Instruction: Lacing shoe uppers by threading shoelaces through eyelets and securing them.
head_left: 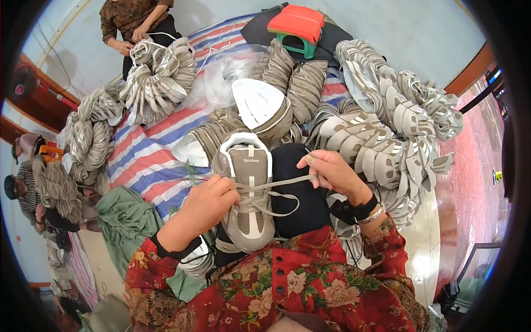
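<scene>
A taupe and grey sneaker point(245, 224) rests on my lap, toe toward me, its white-lined collar facing away. Pale beige shoelace point(287, 181) runs across its upper, pulled taut to the right, while a loose loop hangs over my dark trouser leg. At the sneaker's left edge my left hand point(206, 206) is closed, fingertips pinching the lace by the eyelets. To the right of the shoe, my right hand point(334, 172) pinches the taut lace between thumb and fingers. A small dark tip shows by its fingertips; I cannot tell what it is.
Bundled shoe uppers point(381, 146) are heaped at right, with more bundles point(91, 138) at left. Striped sheeting point(146, 166) covers the floor. Beyond stands a green stool point(298, 45) with a red cushion. Green cloth point(127, 221) lies at left. Another person point(135, 27) handles a bundle at far left.
</scene>
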A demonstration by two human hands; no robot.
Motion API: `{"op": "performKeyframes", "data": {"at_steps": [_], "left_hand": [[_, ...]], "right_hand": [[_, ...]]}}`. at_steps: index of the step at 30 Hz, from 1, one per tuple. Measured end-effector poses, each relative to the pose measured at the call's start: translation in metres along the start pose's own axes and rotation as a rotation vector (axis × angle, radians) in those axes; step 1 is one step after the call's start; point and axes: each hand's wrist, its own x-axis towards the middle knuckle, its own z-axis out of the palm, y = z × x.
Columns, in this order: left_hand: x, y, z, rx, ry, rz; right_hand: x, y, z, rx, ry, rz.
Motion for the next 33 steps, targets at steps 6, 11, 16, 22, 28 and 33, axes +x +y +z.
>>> {"op": "performKeyframes", "data": {"at_steps": [6,11,16,22,28,33], "left_hand": [[-0.013,-0.013,0.049,-0.120,0.472,-0.078],[-0.016,-0.010,0.074,-0.201,0.648,-0.181],[-0.029,-0.014,0.077,-0.474,0.647,-0.581],[-0.031,-0.029,0.075,-0.521,0.485,-0.666],[-0.041,-0.025,0.072,-0.306,0.545,-0.525],[-0.044,-0.021,0.051,-1.142,0.639,-0.627]], "right_hand": [[0.008,0.005,-0.001,0.165,-0.031,-0.007],[0.003,0.015,-0.032,0.633,0.355,-0.099],[-0.004,0.039,-0.044,-0.082,0.696,-0.151],[-0.036,-0.007,0.069,-0.395,-0.110,-0.131],[-0.032,0.015,0.061,-1.232,-0.235,-0.449],[-0.032,0.009,0.046,-0.946,-0.019,-0.564]]}}
